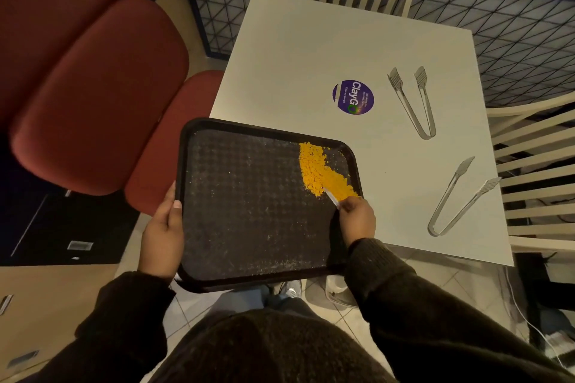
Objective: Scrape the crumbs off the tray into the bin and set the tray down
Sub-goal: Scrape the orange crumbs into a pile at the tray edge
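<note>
Left hand [163, 227] grips the tray [249, 211] at its left rim, thumb curled over the lip onto the inner face, fingers hidden underneath. Right hand [357, 218] pinches a thin pale scraper [331, 198], fingers folded round the handle. The blade points away from the hand, tip in the crumbs [320, 171]. Crumbs are a yellow heap just beyond the right grip, running along the tray's right side to its far right corner. Only pale specks lie between the two grips. The tray's far right corner overlaps the near left corner of the table [311, 56]; whether they touch cannot be told. On the table beyond the right hand lie a round purple sticker [353, 97] and the far tongs [413, 102]. To its right lie the near tongs [460, 199]. Both tongs are splayed and apart from the tray. A red seat [93, 96] stands left of the left grip.
</note>
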